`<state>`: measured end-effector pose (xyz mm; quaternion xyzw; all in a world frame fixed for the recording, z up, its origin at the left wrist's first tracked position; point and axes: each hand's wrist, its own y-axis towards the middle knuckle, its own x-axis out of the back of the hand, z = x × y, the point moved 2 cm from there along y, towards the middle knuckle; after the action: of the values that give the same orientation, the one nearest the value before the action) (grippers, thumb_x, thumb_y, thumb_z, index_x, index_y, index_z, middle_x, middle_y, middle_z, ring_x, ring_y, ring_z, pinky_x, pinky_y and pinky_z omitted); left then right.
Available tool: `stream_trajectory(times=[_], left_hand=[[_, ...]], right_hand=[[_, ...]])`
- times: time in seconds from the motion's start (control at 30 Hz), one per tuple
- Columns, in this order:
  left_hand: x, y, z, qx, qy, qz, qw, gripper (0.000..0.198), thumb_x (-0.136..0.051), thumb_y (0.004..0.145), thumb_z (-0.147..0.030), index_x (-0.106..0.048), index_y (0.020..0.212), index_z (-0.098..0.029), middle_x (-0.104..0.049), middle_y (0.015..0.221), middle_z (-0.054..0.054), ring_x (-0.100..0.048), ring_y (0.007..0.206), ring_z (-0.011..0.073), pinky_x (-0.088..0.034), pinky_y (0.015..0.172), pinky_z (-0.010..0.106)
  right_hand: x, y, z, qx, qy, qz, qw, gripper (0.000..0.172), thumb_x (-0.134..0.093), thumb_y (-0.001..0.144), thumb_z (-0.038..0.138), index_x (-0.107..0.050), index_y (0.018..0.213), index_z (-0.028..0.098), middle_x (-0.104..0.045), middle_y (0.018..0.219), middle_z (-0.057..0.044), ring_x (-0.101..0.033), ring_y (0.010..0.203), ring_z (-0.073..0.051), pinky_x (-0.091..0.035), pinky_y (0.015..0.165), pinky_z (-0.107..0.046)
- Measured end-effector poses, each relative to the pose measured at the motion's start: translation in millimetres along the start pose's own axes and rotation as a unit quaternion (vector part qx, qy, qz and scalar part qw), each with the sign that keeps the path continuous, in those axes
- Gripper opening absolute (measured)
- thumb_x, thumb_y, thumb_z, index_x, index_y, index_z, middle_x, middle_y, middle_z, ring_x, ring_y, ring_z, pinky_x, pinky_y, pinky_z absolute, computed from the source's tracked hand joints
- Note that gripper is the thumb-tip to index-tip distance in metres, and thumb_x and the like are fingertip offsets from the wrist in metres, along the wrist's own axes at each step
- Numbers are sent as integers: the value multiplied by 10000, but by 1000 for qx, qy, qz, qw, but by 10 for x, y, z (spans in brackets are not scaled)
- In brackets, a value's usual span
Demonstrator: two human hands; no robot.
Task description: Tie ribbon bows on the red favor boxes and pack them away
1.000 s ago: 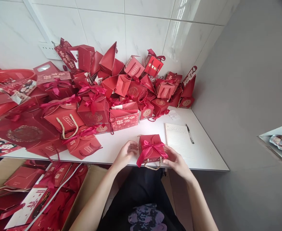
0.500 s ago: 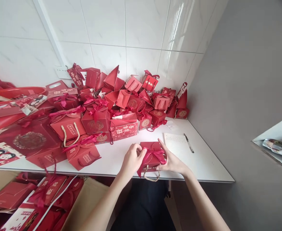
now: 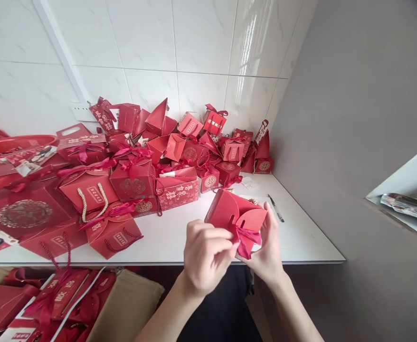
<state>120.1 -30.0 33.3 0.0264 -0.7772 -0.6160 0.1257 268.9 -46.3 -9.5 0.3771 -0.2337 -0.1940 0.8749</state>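
Note:
A red gift box [image 3: 226, 209] with curved top flaps is tilted up near the table's front edge, its top facing me. My right hand [image 3: 270, 247] is wrapped around the box's right side and lower edge, supporting it. At the front of the flaps, my left hand [image 3: 208, 254] pinches the dark red ribbon [image 3: 247, 235] that runs through slots in the top. The ribbon's bow looks loosened, with loops and tails hanging by my right thumb. Part of the box's lower side is hidden behind my hands.
Many red gift boxes [image 3: 176, 190] are heaped along the tiled wall at the back and left. A black pen [image 3: 276, 209] lies right of a partly hidden notepad [image 3: 254, 199]. Below the table at left stands a cardboard carton [image 3: 126, 304] holding more red boxes.
The gift box has been lifted and tipped so its top flaps face me. My left hand has moved onto the ribbon, and the bow has lost its earlier shape.

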Motion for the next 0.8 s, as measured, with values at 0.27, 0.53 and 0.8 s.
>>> stream_trajectory(times=[0.27, 0.53, 0.8], left_hand=[[112, 29, -275, -95, 48, -29, 994, 101, -606, 742, -29, -587, 792, -115, -653, 854, 37, -549, 720, 121, -453, 685, 341], [129, 46, -412, -21, 33, -56, 998, 135, -549, 838, -116, -558, 710, -155, -649, 836, -27, -556, 695, 82, -449, 695, 329], [142, 148, -458, 15, 20, -101, 995, 134, -621, 774, -67, -537, 724, -158, -634, 763, -23, -544, 621, 85, -465, 659, 317]], right_hand=[[3, -3, 267, 46, 0, -64, 997, 984, -744, 685, 363, -139, 1450, 232, -318, 1428, -121, -346, 1300, -332, -410, 1015, -491], [23, -37, 382, 26, -28, -64, 997, 996, -747, 677, 356, -132, 1452, 246, -343, 1422, -113, -413, 1251, -337, -445, 974, -520], [43, -51, 405, 11, -45, -45, 998, 994, -726, 690, 366, -102, 1454, 240, -312, 1439, -124, -345, 1306, -350, -421, 997, -516]])
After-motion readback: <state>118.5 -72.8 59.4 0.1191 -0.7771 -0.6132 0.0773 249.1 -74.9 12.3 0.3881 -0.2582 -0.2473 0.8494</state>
